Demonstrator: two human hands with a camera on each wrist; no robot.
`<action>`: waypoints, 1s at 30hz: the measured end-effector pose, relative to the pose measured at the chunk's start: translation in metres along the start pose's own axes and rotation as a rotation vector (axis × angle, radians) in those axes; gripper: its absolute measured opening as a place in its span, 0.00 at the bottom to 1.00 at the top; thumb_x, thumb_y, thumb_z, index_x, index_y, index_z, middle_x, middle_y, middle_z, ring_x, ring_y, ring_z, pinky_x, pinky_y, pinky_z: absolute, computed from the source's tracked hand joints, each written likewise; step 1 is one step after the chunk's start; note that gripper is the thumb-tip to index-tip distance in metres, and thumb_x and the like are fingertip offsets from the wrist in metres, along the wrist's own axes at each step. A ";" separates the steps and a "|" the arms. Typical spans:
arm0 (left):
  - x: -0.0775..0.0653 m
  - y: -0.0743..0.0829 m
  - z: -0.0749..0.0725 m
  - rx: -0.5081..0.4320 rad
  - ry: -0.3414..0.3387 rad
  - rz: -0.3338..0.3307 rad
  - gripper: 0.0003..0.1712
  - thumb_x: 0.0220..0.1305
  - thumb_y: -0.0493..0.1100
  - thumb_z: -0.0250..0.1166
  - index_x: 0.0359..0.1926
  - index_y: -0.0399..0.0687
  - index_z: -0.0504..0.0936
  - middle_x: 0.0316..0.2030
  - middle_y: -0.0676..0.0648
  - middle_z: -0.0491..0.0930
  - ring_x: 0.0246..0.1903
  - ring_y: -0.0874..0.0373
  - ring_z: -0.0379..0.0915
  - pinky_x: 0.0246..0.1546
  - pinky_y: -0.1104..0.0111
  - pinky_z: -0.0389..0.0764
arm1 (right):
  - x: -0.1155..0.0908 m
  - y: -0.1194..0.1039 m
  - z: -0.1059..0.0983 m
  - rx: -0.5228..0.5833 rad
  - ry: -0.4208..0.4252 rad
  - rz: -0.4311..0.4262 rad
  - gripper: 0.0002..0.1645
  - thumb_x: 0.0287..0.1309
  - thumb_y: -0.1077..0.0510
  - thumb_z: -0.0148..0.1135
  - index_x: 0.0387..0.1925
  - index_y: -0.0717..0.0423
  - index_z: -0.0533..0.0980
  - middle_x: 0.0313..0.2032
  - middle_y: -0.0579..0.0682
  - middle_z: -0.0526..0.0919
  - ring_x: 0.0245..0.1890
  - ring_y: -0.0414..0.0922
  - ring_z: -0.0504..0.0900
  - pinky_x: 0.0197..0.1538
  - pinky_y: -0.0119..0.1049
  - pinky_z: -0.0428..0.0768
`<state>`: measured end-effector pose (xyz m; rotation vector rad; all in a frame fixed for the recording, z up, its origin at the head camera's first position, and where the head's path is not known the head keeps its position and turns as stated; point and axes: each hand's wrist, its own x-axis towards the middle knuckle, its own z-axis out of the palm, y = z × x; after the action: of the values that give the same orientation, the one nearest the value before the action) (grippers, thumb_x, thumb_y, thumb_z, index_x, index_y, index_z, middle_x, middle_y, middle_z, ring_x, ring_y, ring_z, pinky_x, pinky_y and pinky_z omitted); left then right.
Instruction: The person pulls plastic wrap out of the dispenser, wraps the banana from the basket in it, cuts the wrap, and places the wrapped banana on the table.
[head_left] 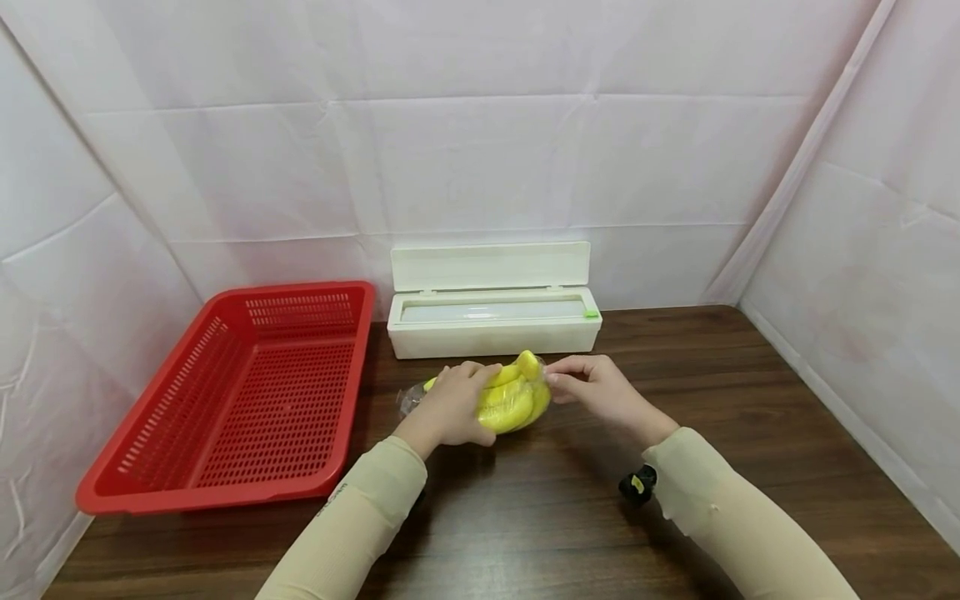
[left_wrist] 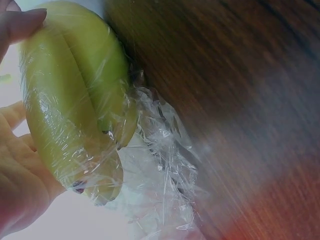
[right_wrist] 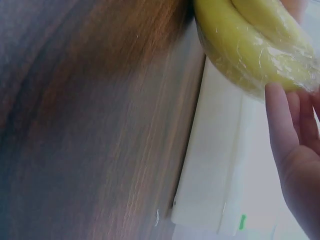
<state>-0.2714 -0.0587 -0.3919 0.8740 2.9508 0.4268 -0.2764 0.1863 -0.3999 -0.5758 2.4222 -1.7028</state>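
Observation:
A bunch of yellow bananas [head_left: 504,407] lies in clear plastic wrap over the middle of the table. My left hand [head_left: 453,406] grips it from the left, its thumb along the near side and fingers across the top. Loose, crumpled plastic wrap [left_wrist: 167,150] sticks out past the banana tips in the left wrist view. At the stem end, my right hand [head_left: 596,388] pinches the film between thumb and fingers. In the right wrist view the thumb [right_wrist: 280,115] is right at the wrapped bananas [right_wrist: 240,50].
Behind the bananas stands a white wrap dispenser box [head_left: 495,340], its lid [head_left: 491,267] raised and a roll inside. A green slider [head_left: 591,314] sits at its right end. To the left is a red plastic basket [head_left: 358,375] on the dark wooden table [head_left: 540,517]. White cloth walls surround the table.

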 end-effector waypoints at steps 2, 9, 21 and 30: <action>0.000 0.000 0.001 -0.005 0.003 0.003 0.56 0.38 0.52 0.76 0.69 0.48 0.60 0.62 0.42 0.67 0.62 0.47 0.63 0.66 0.49 0.58 | 0.001 0.001 -0.001 -0.002 -0.007 0.001 0.20 0.65 0.55 0.56 0.48 0.68 0.77 0.49 0.63 0.80 0.39 0.41 0.84 0.43 0.44 0.83; 0.000 0.000 0.001 -0.027 0.010 0.006 0.56 0.37 0.51 0.76 0.69 0.48 0.61 0.62 0.43 0.67 0.63 0.47 0.62 0.66 0.47 0.56 | 0.006 -0.001 0.000 0.017 -0.010 0.020 0.19 0.66 0.54 0.54 0.48 0.66 0.76 0.48 0.62 0.79 0.38 0.42 0.83 0.44 0.50 0.81; -0.002 0.001 0.000 -0.028 0.021 0.034 0.56 0.37 0.49 0.76 0.69 0.46 0.61 0.61 0.42 0.68 0.62 0.46 0.64 0.65 0.46 0.58 | 0.014 0.002 0.004 0.029 0.074 0.065 0.19 0.63 0.56 0.58 0.49 0.64 0.69 0.37 0.54 0.79 0.33 0.44 0.80 0.40 0.53 0.81; -0.002 0.000 0.000 -0.021 0.015 0.025 0.55 0.38 0.50 0.75 0.69 0.46 0.61 0.61 0.43 0.68 0.62 0.48 0.64 0.66 0.47 0.58 | 0.009 -0.008 0.018 -0.124 0.201 0.020 0.10 0.63 0.59 0.58 0.41 0.62 0.78 0.38 0.57 0.82 0.33 0.47 0.80 0.36 0.43 0.83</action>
<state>-0.2699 -0.0594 -0.3922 0.9100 2.9462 0.4659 -0.2770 0.1650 -0.3980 -0.4105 2.6766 -1.6862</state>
